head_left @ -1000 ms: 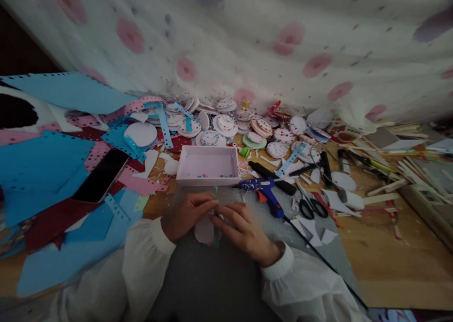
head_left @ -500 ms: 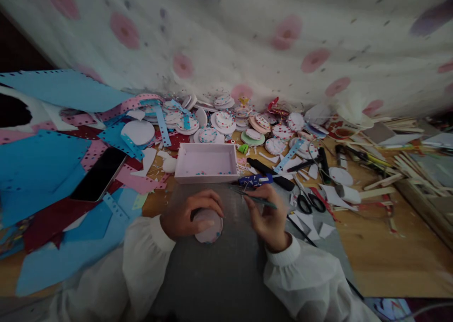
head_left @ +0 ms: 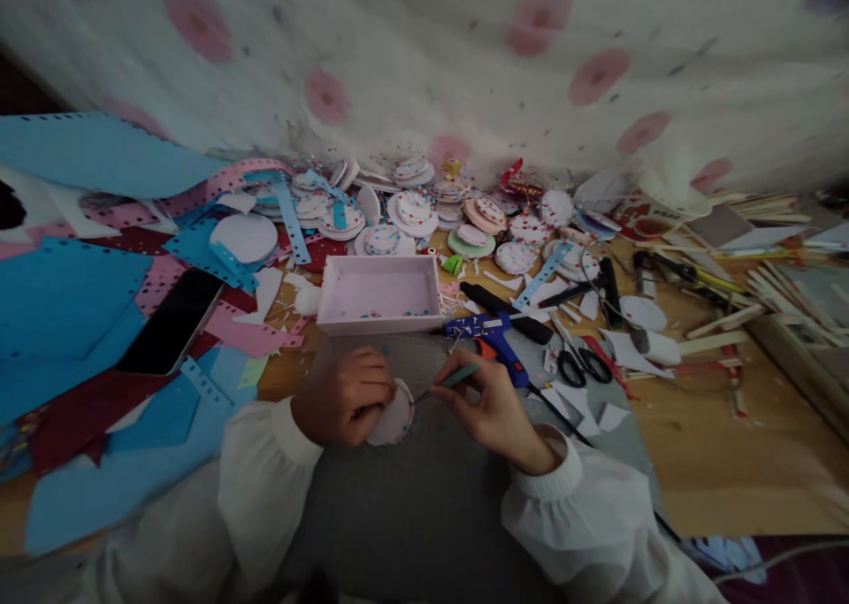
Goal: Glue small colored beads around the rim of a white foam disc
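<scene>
My left hand (head_left: 346,397) is closed on a small round white disc (head_left: 393,420) with coloured dots along its rim, held over the grey mat (head_left: 411,516). Its fingers curl over the disc's left side and hide part of it. In my right hand (head_left: 494,409) is a pair of green tweezers (head_left: 459,375), pinched between thumb and fingers. Their thin tip points left and reaches the disc's right edge; whether a bead is in the tip is too small to tell. Just beyond that hand lies a blue glue gun (head_left: 481,326).
A shallow pink box (head_left: 378,327) with small beads inside stands past the mat. Behind it are piles of decorated discs (head_left: 411,210). Black scissors (head_left: 584,365) lie at the right. Coloured sheets (head_left: 72,294) and a phone (head_left: 172,321) fill the left side.
The tweezers have moved from near the glue gun down and left to the disc's edge. My left hand's fingers have curled in over the disc. The view has shifted slightly.
</scene>
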`<state>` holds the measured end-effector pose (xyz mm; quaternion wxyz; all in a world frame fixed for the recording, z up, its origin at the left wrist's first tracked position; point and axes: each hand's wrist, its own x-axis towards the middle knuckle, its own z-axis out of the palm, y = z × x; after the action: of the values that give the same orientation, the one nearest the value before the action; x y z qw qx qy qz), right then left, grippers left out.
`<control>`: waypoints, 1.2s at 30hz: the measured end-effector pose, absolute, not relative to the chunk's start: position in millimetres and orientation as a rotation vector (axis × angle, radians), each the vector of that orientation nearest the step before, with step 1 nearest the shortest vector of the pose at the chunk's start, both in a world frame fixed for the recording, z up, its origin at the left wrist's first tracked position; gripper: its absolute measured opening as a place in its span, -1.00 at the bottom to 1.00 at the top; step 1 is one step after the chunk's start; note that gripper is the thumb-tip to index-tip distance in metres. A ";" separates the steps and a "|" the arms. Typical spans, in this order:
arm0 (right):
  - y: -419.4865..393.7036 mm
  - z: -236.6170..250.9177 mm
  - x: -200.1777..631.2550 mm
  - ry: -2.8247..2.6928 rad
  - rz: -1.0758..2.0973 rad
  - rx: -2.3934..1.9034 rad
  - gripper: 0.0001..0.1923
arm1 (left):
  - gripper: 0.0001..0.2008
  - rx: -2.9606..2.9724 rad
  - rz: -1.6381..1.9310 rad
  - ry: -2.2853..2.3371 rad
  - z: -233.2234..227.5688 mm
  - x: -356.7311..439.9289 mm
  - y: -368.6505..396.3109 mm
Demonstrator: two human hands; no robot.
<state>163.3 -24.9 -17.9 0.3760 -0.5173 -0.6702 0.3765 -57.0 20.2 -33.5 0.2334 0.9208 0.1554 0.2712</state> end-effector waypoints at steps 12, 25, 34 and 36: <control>-24.7 -18.7 160.8 -1.746 0.918 -1.353 -0.95 | -0.78 2.626 0.737 0.363 -28.4 -55.0 18.7; -26.8 -20.4 158.6 -1.791 0.866 -1.333 -0.96 | -0.80 2.524 0.711 0.422 -33.2 -57.5 18.1; -26.9 -17.1 159.9 -1.736 0.883 -1.348 -0.97 | -0.80 2.539 0.718 0.426 -31.3 -57.4 18.3; -26.7 -18.5 160.4 -1.725 0.892 -1.340 -0.97 | -0.80 2.544 0.738 0.420 -31.1 -56.8 18.2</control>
<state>160.4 -26.7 -18.5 0.3811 -0.5250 -0.6759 0.3496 -56.8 18.2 -31.1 0.2279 0.9236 0.1525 0.2679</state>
